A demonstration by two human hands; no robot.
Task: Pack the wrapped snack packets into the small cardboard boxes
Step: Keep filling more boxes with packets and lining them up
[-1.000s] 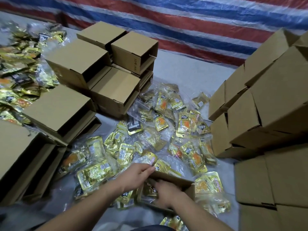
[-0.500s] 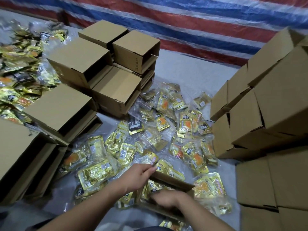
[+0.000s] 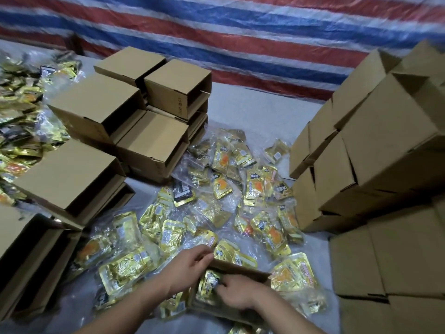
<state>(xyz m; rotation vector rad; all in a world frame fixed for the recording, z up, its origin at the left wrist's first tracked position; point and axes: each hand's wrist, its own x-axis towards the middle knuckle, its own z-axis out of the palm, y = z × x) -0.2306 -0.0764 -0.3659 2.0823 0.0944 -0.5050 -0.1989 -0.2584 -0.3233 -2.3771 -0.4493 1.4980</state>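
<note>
Striped red, white and blue tarp (image 3: pixel 240 39) is hanging behind the grey floor (image 3: pixel 252 109) where I am working. I am reaching both hands into the small open box (image 3: pixel 240 271) lying right in front of me. My left hand (image 3: pixel 190 268) is resting on the box's left edge, fingers curled loosely over the rim at its far corner, though I cannot tell whether they are truly gripping it. My right hand (image 3: pixel 237 294) is sitting inside the box, its fingers bent down onto a gold packet (image 3: pixel 208 284) that is lying in the box's left half; the fingertips are pressing or pinching the packet's near edge, and I cannot make out which. The two hands are close together but not touching.

Loose gold snack packets in clear wrap (image 3: pixel 216 213) are spreading out beyond the box, on its left, far and right sides. One larger gold packet (image 3: pixel 293 276) is lying just beside the box's right end. Left of the box, open-fronted cardboard boxes (image 3: pixel 72 174) are sitting stacked, with more of them (image 3: pixel 168 90) farther off to the far left. Past those, another heap of packets (image 3: pixel 21 121) is piling up. Right of the box, a tall stack of closed boxes (image 3: pixel 380 145) is leaning, with flatter ones (image 3: pixel 397 266) lying nearer me.
</note>
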